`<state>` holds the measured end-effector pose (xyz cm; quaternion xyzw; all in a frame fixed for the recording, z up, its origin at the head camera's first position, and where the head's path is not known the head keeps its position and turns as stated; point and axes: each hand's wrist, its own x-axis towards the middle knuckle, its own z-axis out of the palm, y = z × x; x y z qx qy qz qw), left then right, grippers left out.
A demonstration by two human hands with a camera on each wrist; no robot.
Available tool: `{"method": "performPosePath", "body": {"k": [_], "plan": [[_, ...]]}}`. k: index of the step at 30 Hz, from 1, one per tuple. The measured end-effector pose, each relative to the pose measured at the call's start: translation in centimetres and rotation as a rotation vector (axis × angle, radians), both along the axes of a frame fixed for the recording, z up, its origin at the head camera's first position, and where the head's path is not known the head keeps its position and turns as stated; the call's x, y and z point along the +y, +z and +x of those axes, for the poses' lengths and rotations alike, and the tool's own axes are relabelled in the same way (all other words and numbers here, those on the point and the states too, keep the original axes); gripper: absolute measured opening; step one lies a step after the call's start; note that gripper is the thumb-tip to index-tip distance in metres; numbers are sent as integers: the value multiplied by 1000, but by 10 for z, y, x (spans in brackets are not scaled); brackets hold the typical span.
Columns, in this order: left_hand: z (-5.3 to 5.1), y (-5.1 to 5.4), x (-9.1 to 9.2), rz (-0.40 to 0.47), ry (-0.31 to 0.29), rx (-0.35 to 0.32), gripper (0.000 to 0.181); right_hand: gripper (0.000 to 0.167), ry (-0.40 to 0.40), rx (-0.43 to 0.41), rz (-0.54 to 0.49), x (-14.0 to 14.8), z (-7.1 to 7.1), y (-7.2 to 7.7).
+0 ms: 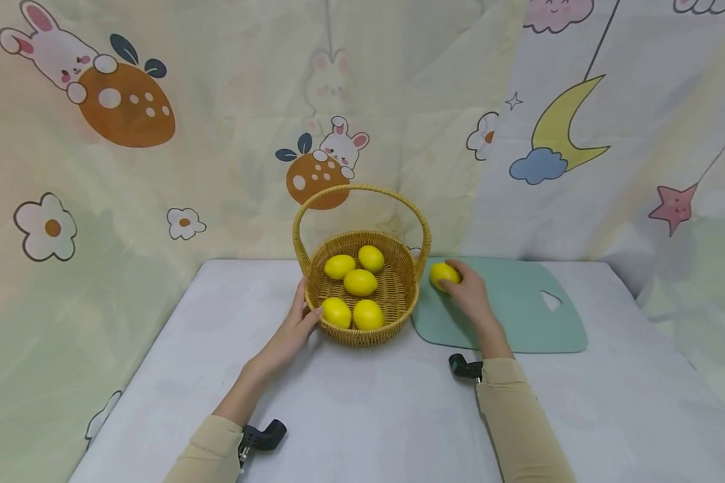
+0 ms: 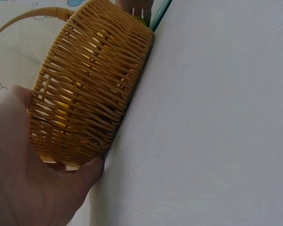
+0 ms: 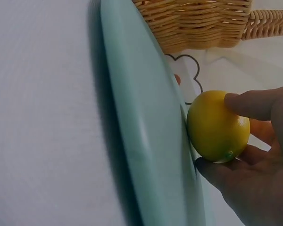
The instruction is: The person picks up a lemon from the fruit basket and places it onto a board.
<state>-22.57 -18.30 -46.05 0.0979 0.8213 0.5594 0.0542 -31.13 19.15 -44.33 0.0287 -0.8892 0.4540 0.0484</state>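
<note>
A round wicker basket (image 1: 362,339) with a tall arched handle stands on the table, holding several yellow lemons (image 1: 360,282). My left hand (image 1: 293,327) grips the basket's left side, the thumb near the rim and other fingers along the outer wall. In the left wrist view the woven side (image 2: 89,84) fills the space beside that hand. My right hand (image 1: 472,295) holds another lemon (image 1: 444,276) at the upper left of a green cutting board (image 1: 501,308). The right wrist view shows this lemon (image 3: 218,127) between thumb and fingers, low against the board.
The white table (image 1: 362,416) carries the basket and the board, which lies just right of the basket. A printed cloth (image 1: 229,134) with rabbits, flowers and a moon hangs behind the table's back edge. The arched handle (image 1: 362,189) rises above the basket's opening.
</note>
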Motion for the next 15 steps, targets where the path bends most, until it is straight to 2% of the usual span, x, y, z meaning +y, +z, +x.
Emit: {"method": "performPosePath", "body": {"k": [9,15], "plan": [[1,3,2,19,-1,-1,74,64,46,-59,-6,3,1,3],[3,4,1,33,-8,-16,74,66,10,-65,-14,8,5,14]]}}
